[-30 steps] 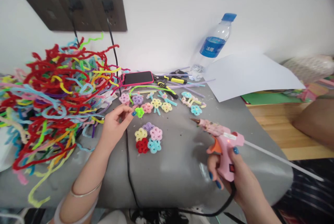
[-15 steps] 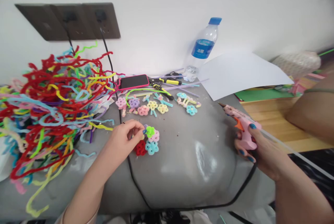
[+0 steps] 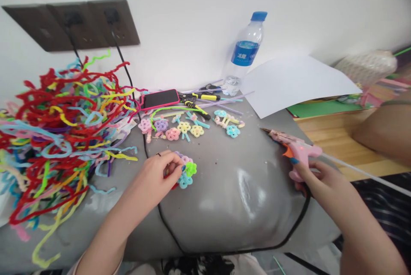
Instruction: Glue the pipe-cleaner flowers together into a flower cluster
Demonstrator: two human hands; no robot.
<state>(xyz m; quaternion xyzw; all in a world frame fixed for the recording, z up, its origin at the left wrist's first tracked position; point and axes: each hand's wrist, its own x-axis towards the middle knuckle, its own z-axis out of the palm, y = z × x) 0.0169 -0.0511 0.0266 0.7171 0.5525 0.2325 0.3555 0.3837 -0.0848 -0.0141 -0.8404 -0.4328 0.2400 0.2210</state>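
My left hand (image 3: pixel 165 173) is closed in a pinch on a small bright green pipe-cleaner flower (image 3: pixel 191 169). It holds the green flower over a cluster of pipe-cleaner flowers; a light blue flower (image 3: pixel 185 180) shows, while the purple, pink and red ones are partly hidden by my fingers. On the right, my right hand (image 3: pixel 316 176) grips the handle of a pink hot glue gun (image 3: pixel 300 151). The gun's dark nozzle points left, away from the flowers, and a white glue stick (image 3: pixel 348 166) sticks out of its back. My lower right fingers are mostly hidden.
Tangled pipe cleaners (image 3: pixel 64 138) heap up on the left. Behind the cluster lie more flowers (image 3: pixel 184 127), a phone (image 3: pixel 159 100) and yellow-black pliers (image 3: pixel 195 103). A water bottle (image 3: pixel 245 52) stands near white paper (image 3: pixel 295 80). The gun's black cord (image 3: pixel 244 251) crosses the grey surface.
The green flower has moved slightly right and down with my left hand, now covering more of the cluster. My right hand's grip on the glue gun has shifted lower. The view has turned slightly.
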